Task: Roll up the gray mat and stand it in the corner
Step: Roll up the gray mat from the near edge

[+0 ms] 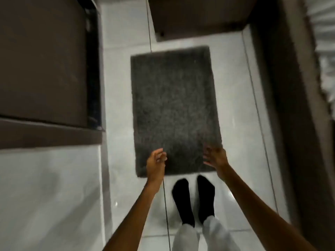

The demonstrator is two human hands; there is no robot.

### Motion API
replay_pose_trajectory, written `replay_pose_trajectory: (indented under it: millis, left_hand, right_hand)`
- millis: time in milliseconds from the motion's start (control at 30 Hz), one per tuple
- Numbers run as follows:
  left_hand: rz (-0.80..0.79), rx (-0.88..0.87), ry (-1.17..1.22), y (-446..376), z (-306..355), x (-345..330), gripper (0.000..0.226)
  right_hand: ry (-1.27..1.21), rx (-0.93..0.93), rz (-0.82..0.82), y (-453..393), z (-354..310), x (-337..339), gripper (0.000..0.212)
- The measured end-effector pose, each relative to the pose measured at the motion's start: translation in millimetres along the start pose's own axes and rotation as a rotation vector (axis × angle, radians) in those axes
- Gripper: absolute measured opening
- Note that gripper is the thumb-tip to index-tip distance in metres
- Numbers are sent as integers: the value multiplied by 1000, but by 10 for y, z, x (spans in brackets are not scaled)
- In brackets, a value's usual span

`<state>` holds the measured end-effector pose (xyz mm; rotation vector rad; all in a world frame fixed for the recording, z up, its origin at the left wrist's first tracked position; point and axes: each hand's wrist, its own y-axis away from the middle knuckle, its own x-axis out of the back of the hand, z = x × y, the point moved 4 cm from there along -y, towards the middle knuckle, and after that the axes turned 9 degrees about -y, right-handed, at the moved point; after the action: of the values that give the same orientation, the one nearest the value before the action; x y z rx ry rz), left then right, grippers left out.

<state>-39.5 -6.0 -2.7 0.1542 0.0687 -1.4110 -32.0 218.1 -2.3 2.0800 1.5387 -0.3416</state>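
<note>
A dark gray shaggy mat [174, 105] lies flat and unrolled on the white tiled floor, its long side running away from me. My left hand [156, 164] hovers above the mat's near left corner, fingers loosely curled and holding nothing. Over the near right corner, my right hand [215, 157] has its fingers spread and is also empty. Both hands are blurred by motion. My feet in black socks [192, 198] stand just off the mat's near edge.
A dark brown cabinet [43, 66] lines the left side. A brown box-like piece of furniture [197, 17] stands beyond the mat's far end. A brown bed frame [288, 109] with white bedding [324, 33] runs along the right. White tiles [50, 196] spread at lower left.
</note>
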Motion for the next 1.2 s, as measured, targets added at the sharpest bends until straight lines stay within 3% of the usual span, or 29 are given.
replay_pose_trajectory:
  millis: [33,167,300,400,533,633,733,833,900,967,1067,1200]
  left_hand:
    - [25,129,35,-16,-523,47,22]
    - [119,556,147,330,-2644,354,40]
    - [343,872,136,1074,-5105,1038,41]
    - [468,1017,110,1622,-6571,1567,26]
    - [574,1060,-28,2357,-8085,2092,7]
    - [581,952,-148,2838,-8783,2417,9]
    - [422,779,-478,3136,-9140,2696,12]
    - [-41,526,-1025,3273,-9343,2814,24]
    - [-369,366,-1400,3243,-9451,2822,38]
    - [-584,254,-1638,3166,-9473,2830,55]
    - [-713,145,-1740,2949,-9381,2754,69]
    - [-755,6,-1752,2292,-9234,2541,46]
  right_hand:
    - [-82,-109,101,-118,405,319,27]
    - [-124,-232,440,-158,2193,1604,8]
    - [-204,-390,788,313,4576,2932,24]
    - [-220,-522,960,669,5981,3750,14]
    - [-152,-614,1039,1112,7437,4656,13]
    - [58,-496,987,1475,8173,5140,17]
    - [543,-364,771,1710,8539,5413,14]
    - [1003,-283,361,1806,8768,5515,19]
    - [1321,-265,105,1771,8862,5543,37]
    - [1543,-283,-66,1719,8907,5518,56]
    - [1782,-264,-157,1591,8847,5423,62]
    - [1816,-111,-113,1108,8539,5360,51]
